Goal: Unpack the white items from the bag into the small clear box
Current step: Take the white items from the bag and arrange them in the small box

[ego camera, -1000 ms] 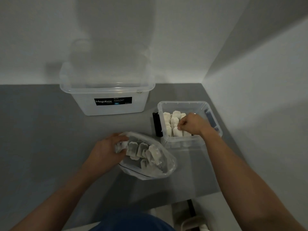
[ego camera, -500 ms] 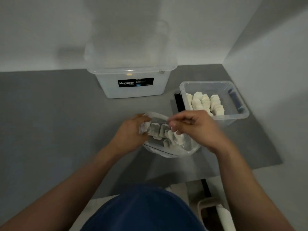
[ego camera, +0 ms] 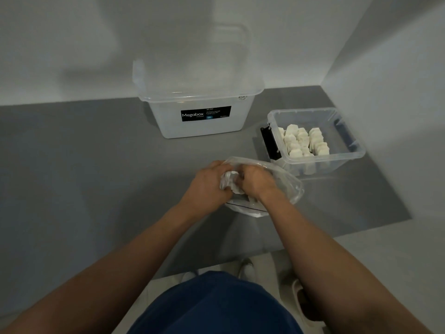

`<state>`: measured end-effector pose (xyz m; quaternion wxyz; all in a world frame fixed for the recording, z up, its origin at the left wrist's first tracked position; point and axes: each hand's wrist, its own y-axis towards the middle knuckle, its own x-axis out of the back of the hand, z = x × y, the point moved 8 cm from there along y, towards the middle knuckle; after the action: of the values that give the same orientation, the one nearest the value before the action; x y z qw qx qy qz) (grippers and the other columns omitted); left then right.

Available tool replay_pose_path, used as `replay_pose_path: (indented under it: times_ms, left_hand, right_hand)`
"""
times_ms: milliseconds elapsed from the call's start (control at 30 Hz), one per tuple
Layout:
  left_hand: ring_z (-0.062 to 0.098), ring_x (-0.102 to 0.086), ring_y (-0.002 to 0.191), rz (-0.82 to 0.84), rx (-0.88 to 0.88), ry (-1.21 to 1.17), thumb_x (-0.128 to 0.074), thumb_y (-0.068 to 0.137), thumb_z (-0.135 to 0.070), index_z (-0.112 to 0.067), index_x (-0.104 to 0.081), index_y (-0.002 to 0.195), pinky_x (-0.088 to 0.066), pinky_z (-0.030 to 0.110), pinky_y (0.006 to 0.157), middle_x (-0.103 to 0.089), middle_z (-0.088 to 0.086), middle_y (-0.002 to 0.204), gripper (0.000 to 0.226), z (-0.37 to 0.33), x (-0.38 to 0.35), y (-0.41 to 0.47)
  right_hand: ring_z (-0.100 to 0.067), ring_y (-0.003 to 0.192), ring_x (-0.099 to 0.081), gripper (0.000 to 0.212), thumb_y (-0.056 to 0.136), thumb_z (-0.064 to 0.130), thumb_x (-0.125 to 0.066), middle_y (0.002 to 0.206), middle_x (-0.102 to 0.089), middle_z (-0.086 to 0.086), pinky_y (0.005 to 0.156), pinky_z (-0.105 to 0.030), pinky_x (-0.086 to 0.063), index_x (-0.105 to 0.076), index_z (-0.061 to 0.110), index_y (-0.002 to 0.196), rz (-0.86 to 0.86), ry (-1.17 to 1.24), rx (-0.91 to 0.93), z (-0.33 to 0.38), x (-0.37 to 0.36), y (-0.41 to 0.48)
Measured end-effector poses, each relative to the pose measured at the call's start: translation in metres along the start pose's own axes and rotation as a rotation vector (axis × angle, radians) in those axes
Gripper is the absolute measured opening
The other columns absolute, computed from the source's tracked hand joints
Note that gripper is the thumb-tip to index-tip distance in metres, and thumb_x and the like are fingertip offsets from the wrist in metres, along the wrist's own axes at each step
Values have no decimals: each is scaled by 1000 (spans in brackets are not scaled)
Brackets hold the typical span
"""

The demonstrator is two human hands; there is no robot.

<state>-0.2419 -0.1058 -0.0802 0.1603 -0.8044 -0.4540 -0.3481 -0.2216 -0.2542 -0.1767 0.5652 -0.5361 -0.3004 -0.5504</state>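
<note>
Right hand (ego camera: pixel 255 182) has gone deeper into the plastic bag (ego camera: pixel 287 183), curling round white items (ego camera: pixel 228 183); left hand (ego camera: pixel 208 185) grips the rim, steadying it.

A grey tabletop (ego camera: pixel 84 179) fills the corner between 2 plain white walls (ego camera: pixel 72 44); pale floor (ego camera: pixel 375 251) lies below.

Dim, flat, greyish light. The large clear box (ego camera: pixel 199 92) has a broad soft shadow on the wall (ego camera: pixel 96 44) behind it and to its left. To its right the side wall (ego camera: pixel 397 92) glows brighter, and the white items (ego camera: pixel 303 141) are the palest patch. Its Megabox label (ego camera: pixel 206 113) reads clean, but the small print smears. In front of it there's a faint sheen on the bag (ego camera: pixel 286 182) and shadow on the tabletop (ego camera: pixel 96 177) beneath the forearms (ego camera: pixel 349 273), which go soft nearest us. Straight lines lean and bow toward the frame's edges.
</note>
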Motion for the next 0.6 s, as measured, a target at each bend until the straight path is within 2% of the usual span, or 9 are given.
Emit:
replay_pose_path:
  times_ms: [100,267,367,467,600]
  left_hand:
    - [24,-63,100,-2,-19,8,-68,78,-2,-9,-68,118,-36,12,82,-66,12,114,41,-6,3,-2]
    - [23,-63,97,-2,26,-13,-68,76,-4,-10,-66,118,-42,19,81,-63,9,114,42,2,3,-3]
    - [24,-62,96,-21,36,9,-70,73,-3,-5,-66,113,-42,21,82,-65,11,111,40,3,4,-3]
    - [27,-62,97,-30,37,5,-72,74,-7,-2,-67,111,-45,28,85,-66,13,109,37,3,5,0]
    - [25,-62,102,-12,57,-14,-73,76,-15,-7,-66,117,-33,14,78,-65,9,115,43,6,2,2]
  right_hand:
    - [-27,87,-68,17,96,28,-57,97,-72,-6,73,-33,-53,-67,19,107,4,60,-4,4,0,-3]
    - [-24,84,-67,10,89,14,-63,90,-72,-3,74,-35,-55,-70,15,96,-55,166,76,15,21,-27]
    - [-19,79,-67,10,89,20,-65,87,-74,2,74,-36,-55,-75,18,92,-194,169,159,18,47,-53]
    - [-12,80,-67,10,91,22,-68,91,-75,7,77,-31,-54,-77,21,94,-337,280,180,10,81,-81]
    - [-5,81,-67,9,94,25,-69,92,-74,11,78,-25,-54,-77,23,98,-317,317,223,-5,114,-108]
